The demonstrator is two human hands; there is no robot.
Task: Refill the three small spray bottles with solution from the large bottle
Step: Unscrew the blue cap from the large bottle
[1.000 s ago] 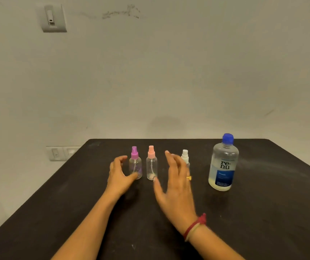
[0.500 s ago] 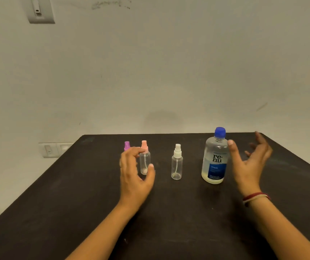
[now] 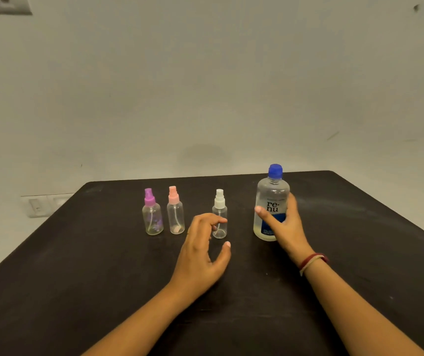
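**Large bottle (image 3: 272, 194) gripped by the right hand (image 3: 288, 229)**

The large bottle stands upright and capped. The right hand wraps its lower body from 5 o'clock. At the bottle's 9 o'clock stands the white-capped spray bottle (image 3: 220, 209), with the left hand (image 3: 200, 250) spread and empty just beside it.

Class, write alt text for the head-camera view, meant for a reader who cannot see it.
A person's right hand grips a large blue-capped bottle standing on a black table, while the left hand hovers open by a white-capped spray bottle. Left of it stand a pink-capped spray bottle and a purple-capped spray bottle, all upright and capped.
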